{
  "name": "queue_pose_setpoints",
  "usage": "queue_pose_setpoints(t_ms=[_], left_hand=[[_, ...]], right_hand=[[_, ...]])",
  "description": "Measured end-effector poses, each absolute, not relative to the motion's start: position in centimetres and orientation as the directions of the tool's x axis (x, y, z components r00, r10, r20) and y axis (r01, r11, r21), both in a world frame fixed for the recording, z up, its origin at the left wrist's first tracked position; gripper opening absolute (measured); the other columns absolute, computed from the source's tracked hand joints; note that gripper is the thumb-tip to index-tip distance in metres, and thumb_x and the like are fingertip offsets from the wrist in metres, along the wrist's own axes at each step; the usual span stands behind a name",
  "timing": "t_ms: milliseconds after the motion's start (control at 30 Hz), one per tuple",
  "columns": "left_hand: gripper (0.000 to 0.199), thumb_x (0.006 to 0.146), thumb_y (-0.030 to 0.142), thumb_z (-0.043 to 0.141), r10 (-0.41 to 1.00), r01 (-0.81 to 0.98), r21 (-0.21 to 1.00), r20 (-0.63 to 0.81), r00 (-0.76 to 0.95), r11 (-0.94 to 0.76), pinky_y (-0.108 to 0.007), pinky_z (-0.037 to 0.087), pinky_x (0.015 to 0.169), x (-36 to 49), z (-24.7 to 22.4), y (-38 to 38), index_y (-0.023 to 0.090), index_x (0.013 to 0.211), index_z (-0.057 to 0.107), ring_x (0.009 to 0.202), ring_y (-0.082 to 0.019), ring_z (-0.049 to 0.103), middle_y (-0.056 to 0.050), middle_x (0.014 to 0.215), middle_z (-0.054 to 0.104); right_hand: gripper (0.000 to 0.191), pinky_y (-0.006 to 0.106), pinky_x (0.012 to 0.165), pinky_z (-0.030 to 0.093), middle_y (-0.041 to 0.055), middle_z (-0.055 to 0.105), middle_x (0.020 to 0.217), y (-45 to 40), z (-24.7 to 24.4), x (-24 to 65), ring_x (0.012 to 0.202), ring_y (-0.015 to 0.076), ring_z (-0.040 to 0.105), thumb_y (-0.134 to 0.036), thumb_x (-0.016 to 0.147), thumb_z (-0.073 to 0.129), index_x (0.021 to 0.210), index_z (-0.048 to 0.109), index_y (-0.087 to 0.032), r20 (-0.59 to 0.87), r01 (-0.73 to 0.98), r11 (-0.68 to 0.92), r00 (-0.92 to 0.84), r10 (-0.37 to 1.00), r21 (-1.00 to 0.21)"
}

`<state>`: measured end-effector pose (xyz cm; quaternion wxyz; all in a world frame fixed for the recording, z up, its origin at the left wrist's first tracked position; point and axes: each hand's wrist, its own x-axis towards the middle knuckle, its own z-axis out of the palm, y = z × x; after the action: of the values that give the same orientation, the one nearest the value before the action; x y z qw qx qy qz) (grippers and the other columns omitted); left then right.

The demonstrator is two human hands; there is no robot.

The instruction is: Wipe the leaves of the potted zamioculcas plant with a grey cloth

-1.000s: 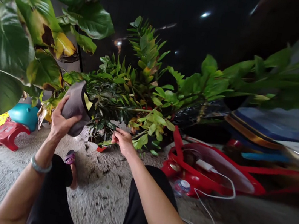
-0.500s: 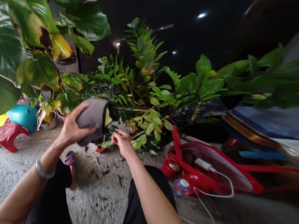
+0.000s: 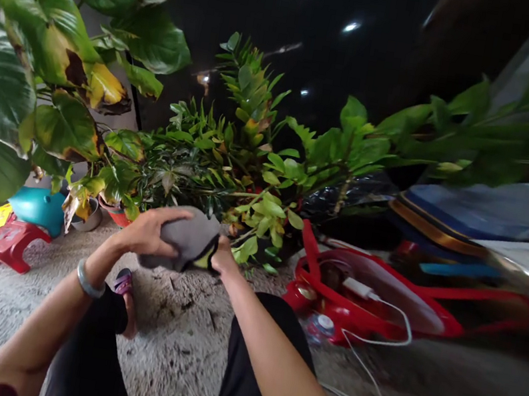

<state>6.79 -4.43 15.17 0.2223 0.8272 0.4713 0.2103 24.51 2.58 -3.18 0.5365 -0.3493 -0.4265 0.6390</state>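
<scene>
A soft grey cloth piece (image 3: 192, 234) with a black edge and a yellow-green inside is held between my hands, above the ground and in front of the plants. I cannot tell its exact kind. My left hand (image 3: 152, 233) curves around its left side, thumb below and fingers on top. At its right edge, beside the black trim, my right hand (image 3: 224, 257) is closed on it. The cloth hides most of the right fingertips.
Leafy potted plants (image 3: 235, 132) fill the space ahead. At the left, a teal container (image 3: 39, 208) rests by a red stool (image 3: 13, 242). On the right lie a red bag (image 3: 378, 305), a white cable (image 3: 371, 378) and a plastic bottle (image 3: 322, 328).
The grey cloth piece has tilted down and shifted right, its rim now facing lower right. My right hand, earlier apart from it, now grips its edge. My left hand keeps hold.
</scene>
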Motion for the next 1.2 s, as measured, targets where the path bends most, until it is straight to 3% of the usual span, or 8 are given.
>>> queue_pose_setpoints(t_ms=[133, 200, 400, 600, 667, 867, 1100, 1200], left_hand=[[0.08, 0.067, 0.024, 0.082, 0.854, 0.679, 0.588, 0.508, 0.114, -0.44, -0.045, 0.037, 0.121, 7.2, 16.2, -1.7, 0.022, 0.143, 0.058, 0.138, -0.03, 0.054, -0.008, 0.148, 0.061], [0.08, 0.066, 0.022, 0.082, 0.875, 0.704, 0.59, 0.475, 0.095, -0.397, -0.044, 0.039, 0.119, 7.5, 15.3, -0.9, 0.023, 0.143, 0.059, 0.135, -0.03, 0.056, -0.007, 0.146, 0.062], [0.08, 0.06, 0.022, 0.085, 0.882, 0.708, 0.581, 0.04, 0.469, -0.402, -0.048, 0.046, 0.113, 5.8, 12.4, -4.8, 0.027, 0.138, 0.065, 0.129, -0.034, 0.062, -0.008, 0.142, 0.066], [0.08, 0.066, 0.026, 0.084, 0.918, 0.675, 0.68, 0.396, -0.012, -0.285, -0.048, 0.037, 0.121, 2.2, 14.3, -5.9, 0.023, 0.143, 0.06, 0.137, -0.032, 0.055, -0.009, 0.147, 0.062], [0.081, 0.065, 0.025, 0.083, 0.91, 0.708, 0.678, 0.396, -0.123, -0.2, -0.048, 0.041, 0.118, 1.6, 13.8, -5.6, 0.023, 0.143, 0.06, 0.133, -0.033, 0.059, -0.009, 0.145, 0.063], [0.079, 0.059, 0.014, 0.082, 0.996, 0.758, 0.647, 0.053, 0.065, -0.084, -0.051, 0.05, 0.108, 1.2, 9.0, -9.0, 0.022, 0.136, 0.067, 0.119, -0.035, 0.067, -0.01, 0.129, 0.073], [0.079, 0.064, 0.026, 0.085, 0.849, 0.668, 0.722, 0.456, -0.267, -0.178, -0.046, 0.043, 0.117, 1.1, 13.5, -7.5, 0.024, 0.14, 0.063, 0.131, -0.032, 0.06, -0.007, 0.141, 0.066], [0.08, 0.065, 0.027, 0.085, 0.841, 0.662, 0.734, 0.449, -0.303, -0.154, -0.045, 0.045, 0.115, 1.5, 13.3, -5.9, 0.022, 0.142, 0.061, 0.129, -0.031, 0.061, -0.008, 0.14, 0.066]], right_hand=[[0.029, 0.025, 0.046, 0.044, -0.0031, 0.06, 0.049, 2.6, -2.7, 24.1, 0.042, 0.0113, 0.052, -0.043, 0.059, 0.077, 0.055, 0.058, -0.021, -0.065, -0.37, -0.144, -0.218, 0.974, -0.918], [0.028, 0.025, 0.045, 0.044, -0.0035, 0.059, 0.049, 2.6, -2.8, 23.8, 0.041, 0.0109, 0.051, -0.042, 0.057, 0.076, 0.055, 0.058, -0.021, -0.087, -0.371, -0.165, -0.216, 0.972, -0.914], [0.022, 0.026, 0.048, 0.045, 0.0, 0.066, 0.055, 3.0, -3.6, 23.7, 0.052, 0.016, 0.058, -0.04, 0.06, 0.077, 0.064, 0.066, -0.022, -0.121, -0.441, -0.154, -0.102, 0.987, -0.884], [0.029, 0.025, 0.043, 0.045, -0.0041, 0.06, 0.05, 2.9, -3.3, 24.0, 0.039, 0.0108, 0.049, -0.031, 0.061, 0.077, 0.086, 0.076, -0.017, -0.145, -0.405, -0.221, -0.209, 0.967, -0.887], [0.035, 0.025, 0.043, 0.046, -0.005, 0.06, 0.049, 2.8, -3.2, 23.9, 0.038, 0.0102, 0.049, -0.029, 0.062, 0.077, 0.094, 0.077, -0.016, -0.155, -0.419, -0.236, -0.219, 0.963, -0.877], [0.046, 0.024, 0.043, 0.045, -0.0056, 0.062, 0.051, 2.6, -3.0, 24.2, 0.039, 0.0106, 0.051, -0.031, 0.059, 0.08, 0.103, 0.076, -0.017, -0.169, -0.458, -0.248, -0.208, 0.964, -0.854], [0.037, 0.027, 0.048, 0.049, -0.0068, 0.059, 0.05, 2.6, -2.5, 24.3, 0.043, 0.0108, 0.051, -0.031, 0.055, 0.081, 0.089, 0.077, -0.019, -0.101, -0.576, -0.243, -0.268, 0.958, -0.781], [0.037, 0.028, 0.048, 0.049, -0.0056, 0.061, 0.051, 2.6, -2.5, 24.1, 0.044, 0.0116, 0.053, -0.032, 0.055, 0.081, 0.089, 0.077, -0.019, -0.113, -0.576, -0.241, -0.249, 0.962, -0.781]])
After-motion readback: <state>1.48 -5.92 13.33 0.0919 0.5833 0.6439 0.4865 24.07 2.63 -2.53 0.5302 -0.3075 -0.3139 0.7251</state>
